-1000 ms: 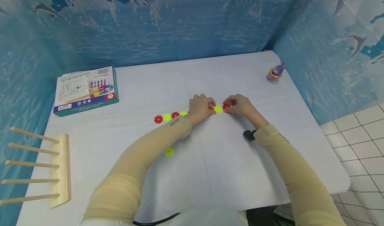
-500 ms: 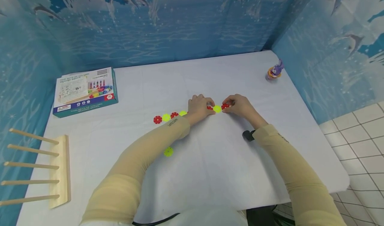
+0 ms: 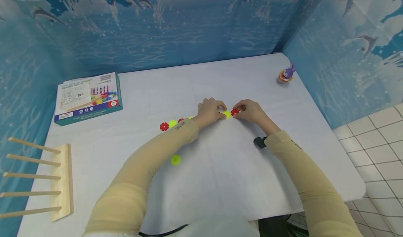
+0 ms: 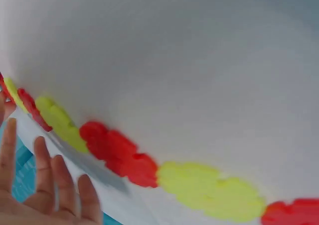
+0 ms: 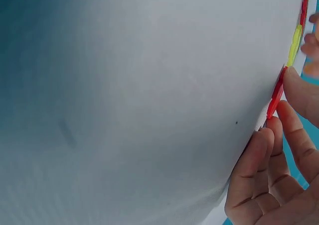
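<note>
A row of red and yellow notched plastic discs runs edge to edge under my left hand (image 3: 209, 112). Its left end is a red disc (image 3: 164, 126). In the head view my left thumb overlaps the rim of a yellow disc (image 3: 226, 115). The left wrist view shows this hand's fingers (image 4: 42, 172) fairly straight, beside the row and apart from it. My right hand (image 3: 250, 112) pinches the end red disc (image 5: 277, 93) between thumb and fingers, against that yellow disc. Part of the row is hidden by the left hand and sleeve.
A loose yellow disc (image 3: 175, 160) lies beside the left forearm on the white table (image 3: 239, 184). A wooden peg stand (image 3: 61, 181) is at the left, a toy box (image 3: 88, 98) at back left, and a purple figurine (image 3: 285, 74) at back right.
Both hands stay nearly in place, the left shifting slightly right. The red disc seen earlier between the left thumb and index finger is now mostly covered. The right hand keeps its pinch.
</note>
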A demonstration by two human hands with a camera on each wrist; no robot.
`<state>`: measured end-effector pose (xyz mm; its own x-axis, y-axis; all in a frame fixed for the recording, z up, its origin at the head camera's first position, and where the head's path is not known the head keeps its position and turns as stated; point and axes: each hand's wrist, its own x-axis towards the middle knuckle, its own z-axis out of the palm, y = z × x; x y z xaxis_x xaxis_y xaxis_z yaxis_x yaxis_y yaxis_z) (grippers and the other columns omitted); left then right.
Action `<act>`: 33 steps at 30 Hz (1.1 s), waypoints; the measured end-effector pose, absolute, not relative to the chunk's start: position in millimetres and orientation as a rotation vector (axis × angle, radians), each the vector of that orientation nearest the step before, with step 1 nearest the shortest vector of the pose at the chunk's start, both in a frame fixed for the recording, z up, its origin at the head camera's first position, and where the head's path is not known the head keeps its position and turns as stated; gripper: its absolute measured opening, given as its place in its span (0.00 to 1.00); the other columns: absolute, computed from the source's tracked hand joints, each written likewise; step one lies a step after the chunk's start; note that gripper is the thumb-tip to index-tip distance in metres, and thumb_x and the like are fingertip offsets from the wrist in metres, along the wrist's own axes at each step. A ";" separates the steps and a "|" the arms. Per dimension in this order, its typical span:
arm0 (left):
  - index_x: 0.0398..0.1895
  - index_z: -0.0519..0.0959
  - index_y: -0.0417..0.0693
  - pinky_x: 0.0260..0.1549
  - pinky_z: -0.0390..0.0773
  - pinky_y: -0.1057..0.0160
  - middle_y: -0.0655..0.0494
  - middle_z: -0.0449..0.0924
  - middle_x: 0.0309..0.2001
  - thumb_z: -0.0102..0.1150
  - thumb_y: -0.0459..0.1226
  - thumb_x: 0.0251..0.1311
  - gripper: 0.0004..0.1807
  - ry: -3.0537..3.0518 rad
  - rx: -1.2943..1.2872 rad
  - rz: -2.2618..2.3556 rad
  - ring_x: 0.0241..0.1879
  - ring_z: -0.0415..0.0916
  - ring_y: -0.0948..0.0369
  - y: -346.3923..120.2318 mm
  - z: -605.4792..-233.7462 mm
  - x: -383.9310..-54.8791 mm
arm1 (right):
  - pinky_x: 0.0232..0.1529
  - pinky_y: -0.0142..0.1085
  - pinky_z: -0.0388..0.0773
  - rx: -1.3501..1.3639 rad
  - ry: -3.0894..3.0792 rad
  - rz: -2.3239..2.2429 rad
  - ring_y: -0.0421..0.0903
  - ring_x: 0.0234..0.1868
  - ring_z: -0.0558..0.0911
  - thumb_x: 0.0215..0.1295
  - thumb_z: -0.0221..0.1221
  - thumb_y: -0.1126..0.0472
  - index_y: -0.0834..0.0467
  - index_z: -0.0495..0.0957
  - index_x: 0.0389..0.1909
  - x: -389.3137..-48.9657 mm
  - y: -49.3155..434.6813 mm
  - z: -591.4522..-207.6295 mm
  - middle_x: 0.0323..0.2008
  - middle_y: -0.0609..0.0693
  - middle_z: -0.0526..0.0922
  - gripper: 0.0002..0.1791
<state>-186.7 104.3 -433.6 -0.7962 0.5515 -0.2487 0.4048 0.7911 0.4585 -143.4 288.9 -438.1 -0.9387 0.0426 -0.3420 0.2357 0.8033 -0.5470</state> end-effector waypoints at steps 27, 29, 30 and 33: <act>0.56 0.83 0.62 0.52 0.68 0.57 0.54 0.74 0.55 0.66 0.47 0.61 0.19 2.406 1.040 0.550 0.55 0.65 0.56 107.4 -441.3 -205.5 | 0.46 0.41 0.70 0.271 2.627 -0.905 0.53 0.47 0.73 0.61 0.67 0.60 0.62 0.77 0.55 -141.4 288.3 -434.4 0.48 0.59 0.78 0.22; 0.56 0.83 0.62 0.51 0.68 0.58 0.55 0.74 0.55 0.66 0.47 0.61 0.19 2.402 1.049 0.560 0.55 0.65 0.56 107.1 -442.9 -206.6 | 0.46 0.41 0.70 0.272 2.625 -0.904 0.53 0.48 0.73 0.61 0.67 0.60 0.62 0.77 0.55 -141.5 288.6 -435.8 0.48 0.59 0.77 0.22; 0.56 0.83 0.62 0.51 0.68 0.58 0.55 0.74 0.55 0.66 0.47 0.60 0.19 2.398 1.052 0.563 0.55 0.65 0.56 106.8 -443.0 -207.0 | 0.46 0.41 0.70 0.272 2.625 -0.904 0.53 0.48 0.73 0.61 0.67 0.60 0.62 0.77 0.55 -141.5 288.6 -436.3 0.48 0.59 0.77 0.22; 0.55 0.83 0.62 0.52 0.68 0.58 0.55 0.73 0.55 0.66 0.47 0.60 0.19 2.392 1.059 0.569 0.56 0.65 0.56 106.6 -443.6 -207.9 | 0.47 0.42 0.70 0.276 2.624 -0.912 0.53 0.49 0.72 0.61 0.66 0.60 0.62 0.77 0.56 -141.2 289.0 -437.2 0.48 0.59 0.76 0.22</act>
